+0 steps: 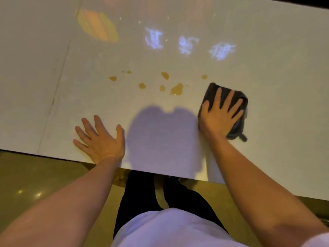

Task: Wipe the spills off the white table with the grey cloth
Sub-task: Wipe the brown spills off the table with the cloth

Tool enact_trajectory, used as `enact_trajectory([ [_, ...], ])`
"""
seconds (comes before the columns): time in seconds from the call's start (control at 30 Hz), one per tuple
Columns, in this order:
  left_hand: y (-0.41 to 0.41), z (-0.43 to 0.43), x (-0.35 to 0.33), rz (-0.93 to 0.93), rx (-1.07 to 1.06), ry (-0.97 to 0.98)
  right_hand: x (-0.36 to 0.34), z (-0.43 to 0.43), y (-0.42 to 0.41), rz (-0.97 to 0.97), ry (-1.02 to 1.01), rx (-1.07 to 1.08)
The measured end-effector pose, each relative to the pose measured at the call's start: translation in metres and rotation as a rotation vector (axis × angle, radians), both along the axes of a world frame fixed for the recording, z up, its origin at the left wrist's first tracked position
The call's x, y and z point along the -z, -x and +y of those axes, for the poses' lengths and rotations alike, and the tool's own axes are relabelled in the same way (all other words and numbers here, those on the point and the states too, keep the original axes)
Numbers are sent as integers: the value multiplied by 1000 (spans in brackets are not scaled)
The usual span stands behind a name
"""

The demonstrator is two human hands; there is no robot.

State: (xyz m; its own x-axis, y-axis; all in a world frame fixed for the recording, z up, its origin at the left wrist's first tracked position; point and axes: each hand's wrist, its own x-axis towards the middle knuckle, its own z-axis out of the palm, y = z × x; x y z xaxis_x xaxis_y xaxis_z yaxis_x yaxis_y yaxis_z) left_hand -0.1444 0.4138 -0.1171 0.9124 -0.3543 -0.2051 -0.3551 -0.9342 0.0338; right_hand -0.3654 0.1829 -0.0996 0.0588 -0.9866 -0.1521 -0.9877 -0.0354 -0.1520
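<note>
Several amber-brown spills dot the white table (pixel 53 68); the largest spill (pixel 177 89) lies near the middle, with smaller drops to its left (pixel 142 85) and upper right (pixel 204 77). A folded grey cloth (pixel 211 90) lies flat on the table to the right of the spills. My right hand (pixel 220 114) rests palm down on the cloth with fingers spread, pressing on it. My left hand (pixel 101 139) lies flat on the bare table near the front edge, fingers apart, holding nothing.
Projected light patterns show on the far tabletop: an orange-yellow shape (pixel 97 26) and three bluish-white marks (pixel 188 44). A seam line (pixel 53 100) runs down the table's left part. A shadow (pixel 163 136) falls between my hands. The table's front edge (pixel 160 172) borders a tan floor.
</note>
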Motion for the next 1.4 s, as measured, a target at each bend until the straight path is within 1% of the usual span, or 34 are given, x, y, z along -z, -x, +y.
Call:
enact_trajectory([
  [0.03, 0, 0, 1, -2, 5, 1, 0, 20, -14, -2, 9, -43],
  [0.07, -1, 0, 2, 0, 4, 7, 2, 45, -25, -11, 12, -168],
  [0.13, -1, 1, 0, -1, -1, 19, 5, 100, -35, -55, -10, -559],
  [0.2, 0, 1, 0, -5, 5, 22, 6, 135, -19, -102, -23, -895],
  [0.27, 0, -1, -1, 3, 6, 29, 5, 122, 8, -145, -14, -1147],
  [0.3, 0, -1, -2, 5, 1, 25, 5, 101, 21, -148, 10, -1232],
  [0.33, 0, -1, -3, 6, -4, 11, 6, 76, 32, -146, 32, -1238],
  [0.37, 0, -1, -3, 5, -7, -4, 7, 46, 41, -140, 55, -1131],
  [0.4, 0, -1, -4, 5, -6, -14, 6, 15, 49, -118, 67, -923],
  [0.47, -1, -3, -4, 3, 0, -12, 4, -43, 56, -23, 62, -370],
  [0.5, 0, -4, -5, 5, 0, -13, 3, -61, 54, 0, 35, -128],
  [0.53, 0, -4, -5, 7, -1, -14, 2, -72, 45, 2, 5, 46],
  [0.57, 1, -4, -5, 6, -3, -15, 1, -73, 28, -3, -15, 139],
  [0.6, 1, -5, -5, 7, -4, -16, -2, -66, 8, -9, -30, 150],
  [0.63, 1, -5, -6, 11, -2, -16, -2, -50, -11, -16, -34, 79],
  [0.67, 0, -5, -5, 18, 2, -12, -1, -25, -28, -21, -30, -64],
  [0.73, 1, -4, -5, 22, -2, -1, 3, 42, -48, -40, -19, -460],
  [0.8, 1, -2, -5, 23, -6, -1, 4, 103, -40, -80, -25, -822],
  [0.83, 1, -2, -6, 23, 2, -6, 4, 116, -30, -104, -28, -965],
  [0.87, 1, -2, -6, 21, 8, -11, 5, 115, -18, -118, -35, -1102],
  [0.93, 0, -3, -7, 14, 1, -12, 7, 80, 0, -125, -15, -1366],
  [0.97, 1, -3, -8, 10, -4, -12, 8, 54, 7, -124, 0, -1439],
  [1.0, 1, -3, -8, 7, -5, -11, 9, 25, 12, -125, 26, -1440],
  [1.03, 1, -3, -7, 7, -4, -7, 9, -6, 16, -124, 49, -1361],
  [1.07, 0, -3, -6, 9, -3, -2, 9, -34, 18, -119, 69, -1206],
  [1.13, -1, -2, -4, 10, -11, 6, 8, -79, 17, -71, 73, -727],
  [1.2, -1, -2, -3, 1, -20, 1, 6, -100, -5, -8, 35, -227],
  [1.23, -1, -2, -2, -2, -21, 0, 5, -103, -23, -10, 6, -42],
  [1.27, -1, -2, -2, -2, -23, 2, 2, -101, -45, -26, -14, 77],
  [1.3, 0, -3, -2, -2, -23, 4, 1, -92, -67, -36, -20, 122],
  [1.33, 0, -3, -2, -6, -20, 4, 0, -79, -86, -45, -11, 87],
  [1.37, 0, -3, -2, -8, -19, 2, 1, -63, -101, -51, -4, -24],
  [1.4, 0, -3, -3, -7, -21, 1, 3, -46, -108, -45, -1, -194],
])
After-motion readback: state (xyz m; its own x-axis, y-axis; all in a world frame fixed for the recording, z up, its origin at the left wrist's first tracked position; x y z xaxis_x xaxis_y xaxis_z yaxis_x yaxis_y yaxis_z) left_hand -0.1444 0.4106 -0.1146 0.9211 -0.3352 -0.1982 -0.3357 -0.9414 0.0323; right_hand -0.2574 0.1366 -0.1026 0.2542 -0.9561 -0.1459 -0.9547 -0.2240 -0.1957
